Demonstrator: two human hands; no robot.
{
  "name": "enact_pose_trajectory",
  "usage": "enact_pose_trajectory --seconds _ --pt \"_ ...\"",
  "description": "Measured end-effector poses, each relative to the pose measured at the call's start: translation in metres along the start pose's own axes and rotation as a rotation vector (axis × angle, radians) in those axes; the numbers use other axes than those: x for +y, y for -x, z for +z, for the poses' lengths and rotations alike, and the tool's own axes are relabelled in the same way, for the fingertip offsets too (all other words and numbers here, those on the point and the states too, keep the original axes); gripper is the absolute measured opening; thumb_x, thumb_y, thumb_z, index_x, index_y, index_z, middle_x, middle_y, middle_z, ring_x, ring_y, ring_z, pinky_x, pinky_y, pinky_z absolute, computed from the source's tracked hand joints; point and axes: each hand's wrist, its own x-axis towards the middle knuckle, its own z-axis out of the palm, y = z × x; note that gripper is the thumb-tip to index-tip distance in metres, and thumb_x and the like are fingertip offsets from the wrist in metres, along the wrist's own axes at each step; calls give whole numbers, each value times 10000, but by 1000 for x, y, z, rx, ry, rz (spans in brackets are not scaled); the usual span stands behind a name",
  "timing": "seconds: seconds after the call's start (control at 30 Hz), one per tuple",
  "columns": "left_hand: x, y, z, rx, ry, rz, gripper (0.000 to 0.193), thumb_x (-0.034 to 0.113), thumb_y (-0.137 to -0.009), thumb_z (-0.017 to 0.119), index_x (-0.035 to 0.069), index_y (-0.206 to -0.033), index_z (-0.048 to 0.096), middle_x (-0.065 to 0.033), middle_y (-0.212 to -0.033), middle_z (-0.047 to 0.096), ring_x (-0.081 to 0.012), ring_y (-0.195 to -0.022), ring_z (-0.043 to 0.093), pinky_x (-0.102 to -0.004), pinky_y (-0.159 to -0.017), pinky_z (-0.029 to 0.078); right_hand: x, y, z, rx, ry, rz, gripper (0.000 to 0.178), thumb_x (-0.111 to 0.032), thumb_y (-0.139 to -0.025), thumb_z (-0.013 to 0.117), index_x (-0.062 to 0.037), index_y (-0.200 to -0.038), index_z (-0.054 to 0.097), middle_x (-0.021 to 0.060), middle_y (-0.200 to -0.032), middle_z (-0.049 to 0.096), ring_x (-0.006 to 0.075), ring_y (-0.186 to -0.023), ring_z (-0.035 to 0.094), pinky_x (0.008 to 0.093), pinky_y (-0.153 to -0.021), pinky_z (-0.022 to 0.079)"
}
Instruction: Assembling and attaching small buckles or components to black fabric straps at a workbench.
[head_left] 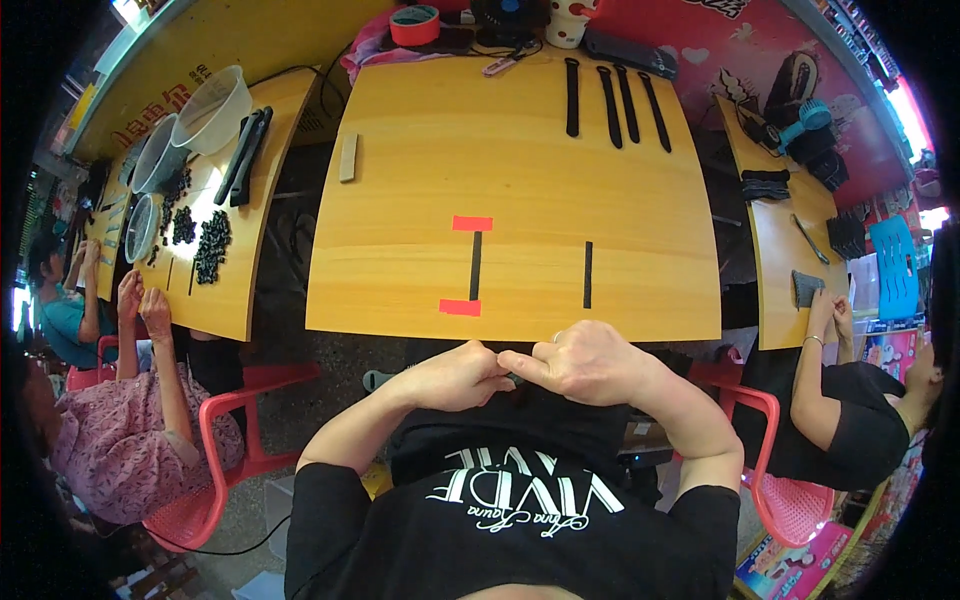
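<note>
Brace left hand (457,377) against right hand (590,367), fingers (527,370) mostly curled, contents unclear, squared to the red-marked strip (476,266) beyond.

Small handwork workshop, by looks: co-workers (150,430) seated on pink-red plastic chairs (210,412) at separate light-brown wooden tables (500,130); heaps of small black parts (212,245) beside clear plastic tubs (222,105); flat black straps (610,107) laid side by side.

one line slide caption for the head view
Bare left hand and right hand together at a yellow wooden table; a thin black strip lies between two red tape pieces.
</note>
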Motion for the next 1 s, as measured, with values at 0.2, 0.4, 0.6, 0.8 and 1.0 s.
enact_pose_trajectory --seconds 0.2,0.4,0.6,0.8,1.0 --pt "-9 -3 25 262 -201 68 118 66 -818 558 -32 -829 622 -250 -711 611 -398 -709 634 -464 -607 490 -5 -4 5 -62 -4 39 343 -122 -783 575 -46 -1116 539 89 -588 560 265 -549 631 374 -437 467" --pt "-6 -6 42 406 -364 -76 119 -3 -714 567 -20 -831 560 -223 -702 617 -422 -681 609 -489 -582 483 -24 -3 20 81 157 178 225 -127 -757 586 -43 -966 578 64 -577 540 236 -518 607 347 -442 466" --pt "-11 -6 40 567 -163 103 84 50 -837 582 -26 -842 546 -189 -719 622 -367 -660 630 -447 -566 482 -13 17 40 377 -175 353 111 -38 -761 636 -36 -864 593 83 -633 588 233 -562 622 329 -491 468" --pt "-1 -7 38 557 172 283 46 -6 -866 573 -7 -912 583 -128 -680 590 -271 -598 602 -353 -547 464 -21 24 61 579 -843 535 87 53 -815 649 -1 -802 582 65 -642 578 146 -547 587 250 -504 443" --pt "4 -9 36 554 176 395 84 -28 -865 547 -4 -925 600 -96 -676 581 -208 -597 596 -293 -548 463 -34 22 66 737 -1062 521 70 44 -854 628 1 -850 573 61 -656 600 117 -558 585 244 -499 452"
